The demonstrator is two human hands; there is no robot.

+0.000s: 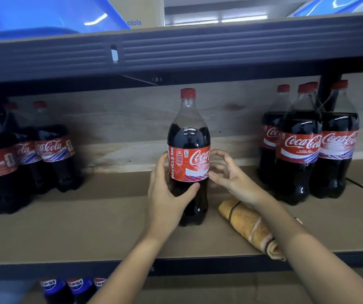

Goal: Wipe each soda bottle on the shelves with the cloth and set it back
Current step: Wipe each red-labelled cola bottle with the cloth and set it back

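Our left hand [167, 194] wraps the middle bottle [188, 159] just under its label, thumb across the front and fingers curled behind. Our right hand [228, 174] sits at the bottle's other side with fingers loosely curled and spread; the fingertips look close to the label, but we cannot tell whether they touch it, and they grip nothing. The bottle stands upright on the shelf [88, 233], about midway along it and set back from the front edge. The cloth [250, 227] lies rolled on the shelf just right of the bottle, reaching to the front edge, under our right forearm. We hold no cloth, so we judge this bottle is either being taken up or set back. Next we need the cloth in the right hand. More bottles stand grouped toward the shelf's left end [22, 163] and right end [307, 150]. Pepsi bottles [75, 286] show on the shelf below.
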